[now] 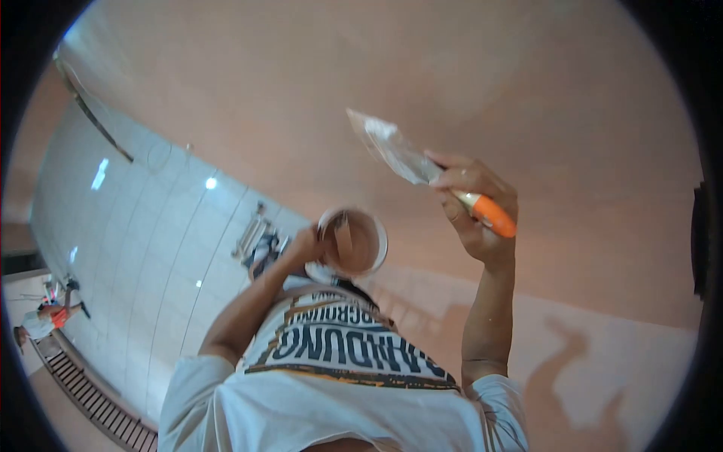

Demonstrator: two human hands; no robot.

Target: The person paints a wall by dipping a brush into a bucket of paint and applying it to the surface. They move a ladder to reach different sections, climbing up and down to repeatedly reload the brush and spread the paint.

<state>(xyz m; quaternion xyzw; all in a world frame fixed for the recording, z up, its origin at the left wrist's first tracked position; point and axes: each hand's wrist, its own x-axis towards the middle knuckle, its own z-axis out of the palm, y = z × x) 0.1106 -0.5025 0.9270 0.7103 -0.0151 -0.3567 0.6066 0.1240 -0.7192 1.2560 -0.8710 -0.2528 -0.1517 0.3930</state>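
Note:
My right hand [478, 203] is closed around the orange-and-white handle of a putty knife [399, 154]. Its broad metal blade points up and left near the wall, with a patch of white putty close to the tip. Lower down, my left hand [305, 245] grips the side of a small round bucket [382, 252] with a pale rim, held in front of my chest. Inside the bucket, a flat light piece [344, 241] stands against the brownish inside.
A smooth pinkish-beige wall [527, 90] fills the upper view. Shiny pale floor tiles [135, 248] lie to the left. Metal gear [256, 233] is on the floor beyond my left arm. Farther left are another person [45, 320] and a dark railing [94, 395].

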